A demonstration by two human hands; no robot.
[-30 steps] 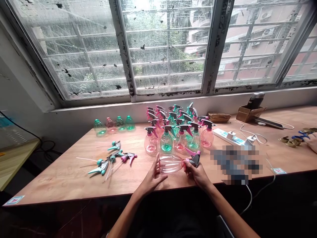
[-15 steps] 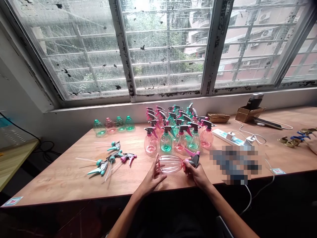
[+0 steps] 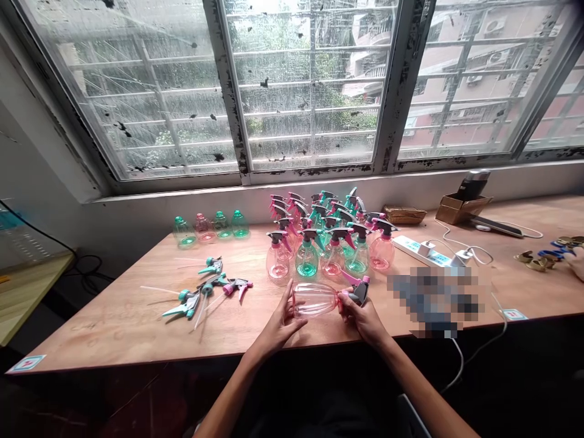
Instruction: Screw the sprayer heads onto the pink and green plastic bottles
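A clear pink spray bottle (image 3: 314,300) lies on its side in the air near the front edge, its base to the left. My left hand (image 3: 279,322) cups the base, thumb below and fingers behind. At the neck, my right hand (image 3: 360,313) pinches the collar of a grey and pink spray head (image 3: 360,291), which sits at the bottle's mouth. How tightly the two parts fit is hidden by my fingers. Just behind stand several pink and green spray bottles (image 3: 306,261) with heads on. To the left lie several loose spray heads (image 3: 186,303) with thin tubes.
Headless bottles (image 3: 184,234) stand in a row at the back left of the wooden table (image 3: 114,316). On the right are a white power strip (image 3: 420,250), a blurred dark patch (image 3: 433,301), a cardboard box (image 3: 458,210) and gold pieces (image 3: 541,261) beside another person's hand (image 3: 575,263).
The view has shifted slightly. Both hands keep almost the same hold on the pink bottle and its spray head.
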